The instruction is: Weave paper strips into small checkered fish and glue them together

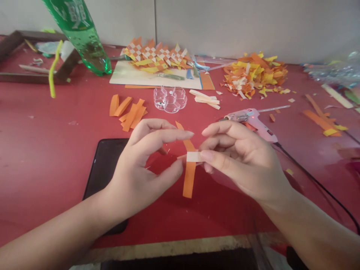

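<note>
My right hand [242,155] pinches a cream paper strip [192,156] between thumb and fingers. That strip lies folded across an orange paper strip [189,182], which hangs down below it and also sticks out above. On the other side, my left hand [143,159] is open, its thumb tip close to the folded strips and its forefinger stretched over them. Whether the left thumb touches the paper I cannot tell. Loose orange strips [134,115] lie beyond my left hand, and cream strips [206,99] lie farther back.
A pink glue gun [260,125] with a black cord lies right. Under my left arm is a black phone [104,165]. Behind are a clear divided tray [170,100], woven paper fish [157,54], paper scraps [255,75], a green bottle [84,41] and a dark frame [33,78].
</note>
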Tool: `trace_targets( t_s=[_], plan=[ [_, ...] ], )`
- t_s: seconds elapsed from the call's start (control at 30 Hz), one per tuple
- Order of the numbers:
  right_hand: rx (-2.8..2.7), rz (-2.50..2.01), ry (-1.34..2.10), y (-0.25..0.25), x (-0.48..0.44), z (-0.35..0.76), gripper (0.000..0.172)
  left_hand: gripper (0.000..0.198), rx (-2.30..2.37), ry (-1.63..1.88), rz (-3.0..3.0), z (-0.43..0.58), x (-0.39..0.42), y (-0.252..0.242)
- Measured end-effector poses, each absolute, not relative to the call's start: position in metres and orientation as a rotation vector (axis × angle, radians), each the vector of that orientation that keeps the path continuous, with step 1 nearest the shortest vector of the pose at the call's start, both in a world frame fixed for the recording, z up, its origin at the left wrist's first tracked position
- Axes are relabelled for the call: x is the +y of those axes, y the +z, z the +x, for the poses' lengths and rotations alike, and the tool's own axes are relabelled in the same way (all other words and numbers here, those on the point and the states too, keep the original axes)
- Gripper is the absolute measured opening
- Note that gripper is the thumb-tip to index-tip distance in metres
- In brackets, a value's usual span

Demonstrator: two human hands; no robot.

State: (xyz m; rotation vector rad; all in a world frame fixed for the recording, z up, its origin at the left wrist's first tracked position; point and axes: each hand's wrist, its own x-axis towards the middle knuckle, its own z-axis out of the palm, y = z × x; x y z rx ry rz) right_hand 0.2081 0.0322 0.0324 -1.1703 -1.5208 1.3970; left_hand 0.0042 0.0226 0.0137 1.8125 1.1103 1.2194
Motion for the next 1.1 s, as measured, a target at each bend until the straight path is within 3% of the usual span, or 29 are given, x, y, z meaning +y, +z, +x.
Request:
trace_targets(
  t_s=[0.13, 0.23, 0.37, 0.57, 1.1],
  plan=[
    [-1.588, -1.179, 1.457, 0.031, 0.032, 0.207, 0.018, 0.017, 1.084, 1.197, 2.047, 0.003, 0.023, 0.017],
    [-1.681, -1.144, 1.395, 0.03, 0.032, 0.207, 0.004, 0.013, 1.072, 1.169, 1.955, 0.002, 0.023, 0.019],
    [-1.87, -1.026, 1.225, 0.029, 0.033, 0.21, 0.018, 0.004, 1.079, 1.091, 1.678, 0.001, 0.024, 0.018],
    [-1.93, -1.009, 1.159, 0.029, 0.032, 0.209, 0.006, 0.011, 1.048, 0.852, 1.393, 0.001, 0.025, 0.024],
    [-1.747, -1.038, 1.393, 0.028, 0.03, 0.209, 0.017, 0.016, 1.01, 0.745, 1.464, 0.001, 0.026, 0.028]
  ],
)
